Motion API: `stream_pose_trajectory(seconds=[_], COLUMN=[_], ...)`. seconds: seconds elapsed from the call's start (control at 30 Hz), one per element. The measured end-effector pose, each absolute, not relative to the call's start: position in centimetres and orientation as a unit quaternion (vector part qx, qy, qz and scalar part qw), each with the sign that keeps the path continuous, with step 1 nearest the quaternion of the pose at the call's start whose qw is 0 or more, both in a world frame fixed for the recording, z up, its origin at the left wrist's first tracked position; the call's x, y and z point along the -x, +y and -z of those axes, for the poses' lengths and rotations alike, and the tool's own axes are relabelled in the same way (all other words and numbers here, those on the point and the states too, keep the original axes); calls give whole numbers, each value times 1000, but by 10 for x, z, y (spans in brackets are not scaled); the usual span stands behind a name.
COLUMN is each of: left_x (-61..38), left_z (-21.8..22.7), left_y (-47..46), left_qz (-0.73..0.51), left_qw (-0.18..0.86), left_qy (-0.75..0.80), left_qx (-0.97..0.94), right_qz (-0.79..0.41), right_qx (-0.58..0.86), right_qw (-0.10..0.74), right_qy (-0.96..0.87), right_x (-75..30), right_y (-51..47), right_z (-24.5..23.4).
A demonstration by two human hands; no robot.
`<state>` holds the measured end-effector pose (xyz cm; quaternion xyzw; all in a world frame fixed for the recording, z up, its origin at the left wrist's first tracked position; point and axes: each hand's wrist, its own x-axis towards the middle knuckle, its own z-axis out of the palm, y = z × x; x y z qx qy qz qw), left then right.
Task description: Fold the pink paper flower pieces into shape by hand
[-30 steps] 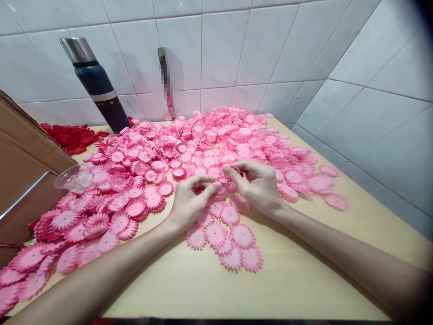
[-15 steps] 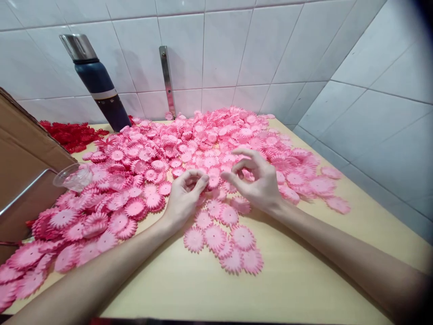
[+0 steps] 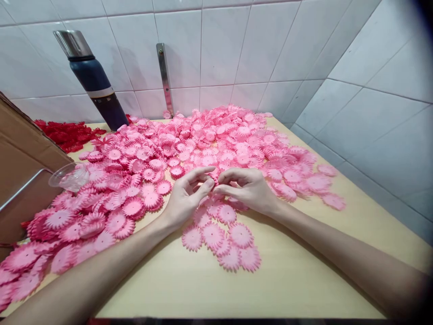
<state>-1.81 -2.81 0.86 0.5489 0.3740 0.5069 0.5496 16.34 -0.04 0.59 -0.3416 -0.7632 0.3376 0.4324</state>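
Fingertips (image 3: 204,184) of my left hand (image 3: 184,198) and right hand (image 3: 252,190) curl nearly closed and meet on one pink flower (image 3: 212,179), held or not I cannot tell, at the near edge of a pink pile (image 3: 152,153) too many to count, one bottle (image 3: 101,92) far left.

Head-worn view, forward-down — close over table (image 3: 237,289)

Pink flowers (image 3: 216,144) with ridged, rayed petals lie on the pale yellow table (image 3: 287,271). Far left are red flowers (image 3: 67,135) and a navy bottle (image 3: 101,95) with a silver cap and white band. White tiles (image 3: 237,45), brown box (image 3: 20,149).
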Motion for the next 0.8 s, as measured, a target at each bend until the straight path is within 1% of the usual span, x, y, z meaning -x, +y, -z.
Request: stream_pose_trajectory(seconds=[0.17, 0.3, 0.63, 0.8], left_x=[19, 20, 19, 18], left_z=[-8, -6, -5, -6], left_y=[-27, -25, -24, -25], left_qz=[-498, -493, -500, -497], left_qw=[556, 563, 568, 558], left_qy=[364, 357, 390, 372], left_qx=[-557, -559, -524, -550], right_qz=[-447, -495, -548, -533], right_qx=[327, 322, 328, 328], right_qw=[428, 422, 391, 389], right_qy=[-714, -688, -663, -677], right_x=[-164, -162, -161, -160], right_y=[-2, -6, -6, -7], right_z=[-6, -9, -15, -13])
